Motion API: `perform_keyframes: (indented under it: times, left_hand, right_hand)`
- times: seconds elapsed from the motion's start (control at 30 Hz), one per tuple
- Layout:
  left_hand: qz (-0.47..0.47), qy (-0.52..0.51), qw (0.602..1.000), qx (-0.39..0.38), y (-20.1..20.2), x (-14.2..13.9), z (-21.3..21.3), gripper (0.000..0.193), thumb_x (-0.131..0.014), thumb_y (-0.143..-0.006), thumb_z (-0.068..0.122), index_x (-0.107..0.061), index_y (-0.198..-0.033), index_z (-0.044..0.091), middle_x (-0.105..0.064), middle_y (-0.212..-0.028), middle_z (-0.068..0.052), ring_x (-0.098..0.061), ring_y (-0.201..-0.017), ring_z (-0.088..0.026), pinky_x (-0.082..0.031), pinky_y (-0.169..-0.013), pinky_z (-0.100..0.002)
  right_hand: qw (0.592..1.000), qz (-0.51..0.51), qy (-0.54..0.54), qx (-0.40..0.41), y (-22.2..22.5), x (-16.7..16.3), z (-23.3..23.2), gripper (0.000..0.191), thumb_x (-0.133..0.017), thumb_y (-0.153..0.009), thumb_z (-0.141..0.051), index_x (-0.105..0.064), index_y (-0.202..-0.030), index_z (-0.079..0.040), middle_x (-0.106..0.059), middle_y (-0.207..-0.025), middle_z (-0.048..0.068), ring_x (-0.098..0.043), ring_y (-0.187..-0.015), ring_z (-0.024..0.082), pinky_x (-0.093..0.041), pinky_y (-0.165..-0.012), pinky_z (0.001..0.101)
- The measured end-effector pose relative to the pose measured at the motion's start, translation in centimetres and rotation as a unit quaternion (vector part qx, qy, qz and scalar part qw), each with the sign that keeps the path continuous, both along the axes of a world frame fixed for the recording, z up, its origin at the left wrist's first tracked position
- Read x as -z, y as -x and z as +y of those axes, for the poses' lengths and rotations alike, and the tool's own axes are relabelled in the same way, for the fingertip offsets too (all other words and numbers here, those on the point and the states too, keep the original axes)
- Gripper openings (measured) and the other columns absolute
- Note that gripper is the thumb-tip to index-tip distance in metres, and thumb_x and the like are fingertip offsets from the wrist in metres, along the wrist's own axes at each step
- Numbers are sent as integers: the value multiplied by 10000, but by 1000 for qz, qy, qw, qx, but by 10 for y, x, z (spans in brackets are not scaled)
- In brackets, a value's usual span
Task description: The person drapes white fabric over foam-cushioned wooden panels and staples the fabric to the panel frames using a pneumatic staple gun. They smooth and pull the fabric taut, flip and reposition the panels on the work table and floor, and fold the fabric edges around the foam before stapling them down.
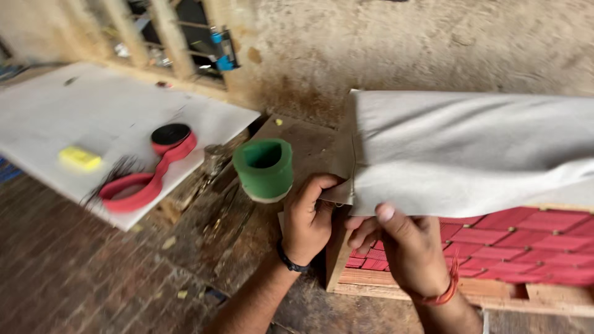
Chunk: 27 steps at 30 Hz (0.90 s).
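- Right then, both hands met at the near corner of the grey cloth [470,154], which was draped wide over the wooden frame [427,287].
- Left hand [307,218] was curled closed on the cloth's left edge, fingers pinching the fabric where it hung beside the frame's corner.
- Right hand [405,244] sat just beside it, thumb up on the lower hem, fingers tucked under, gripping the same sheet from below.
- Under the cloth, rows of red woven strips [526,244] showed across the frame, so the lower right part lay uncovered.
- By the look of it, the covering was partway along: most of the upper frame was hidden under fabric, the left edge roughly lined up, while the near side was not yet pulled down or fixed. Whether any fastening held the cloth could not be told.
- Just left of the hands stood a green roll [263,168], upright on the worn table [247,229], untouched.
- Further left, a white board [93,111] carried a red tool with a black round top [148,170] and a yellow block [80,158], well apart from the work.
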<state>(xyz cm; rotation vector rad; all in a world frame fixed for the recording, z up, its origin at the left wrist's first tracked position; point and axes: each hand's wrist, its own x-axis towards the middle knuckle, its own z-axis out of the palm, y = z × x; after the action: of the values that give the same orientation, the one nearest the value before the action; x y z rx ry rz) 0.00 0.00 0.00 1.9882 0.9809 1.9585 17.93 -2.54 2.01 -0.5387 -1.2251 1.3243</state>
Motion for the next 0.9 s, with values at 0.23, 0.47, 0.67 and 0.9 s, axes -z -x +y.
perform_keyframes:
  times: [0.23, 0.47, 0.67, 0.9]
  left_hand:
    - [-123, 154, 896, 397, 6, 3, 24, 151, -461, -1012, -27, -512, -1137, 42, -661, -912, -58, -672, -756, -167, -575, -692, -288]
    - [62, 54, 970, 230, 11, -8, 38, 242, -773, -834, 45, -536, -885, 44, -639, -841, -68, -653, -702, -145, -537, -585, -290]
    - [24, 56, 997, 50, -2, 19, 46, 381, -835, -842, 100, -497, -667, 84, -590, -645, -33, -610, -578, -139, -446, -476, -317]
    - [-9, -16, 996, -82, 5, 60, 86, 420, -831, -785, 126, -419, -727, 69, -464, -667, -45, -499, -578, -174, -382, -491, -358]
  right_hand:
    - [893, -320, -52, 312, 43, -48, -6, 315, -676, -1018, -222, -744, -859, 42, -703, -645, 147, -679, -490, 209, -512, -397, 301]
    - [557, -467, -581, 366, 6, -18, 29, 138, -700, -977, -43, -727, -999, 90, -728, -933, 114, -717, -826, 221, -552, -692, 405]
    - [409, -460, -726, 307, -48, 47, 90, 336, -675, -999, -113, -679, -1223, 137, -685, -1205, 158, -637, -1094, 247, -484, -869, 438]
    - [196, -379, -824, 374, -39, 72, 162, 426, -541, -1157, -296, -678, -1391, 32, -629, -1427, 158, -500, -1341, 409, -219, -1194, 756]
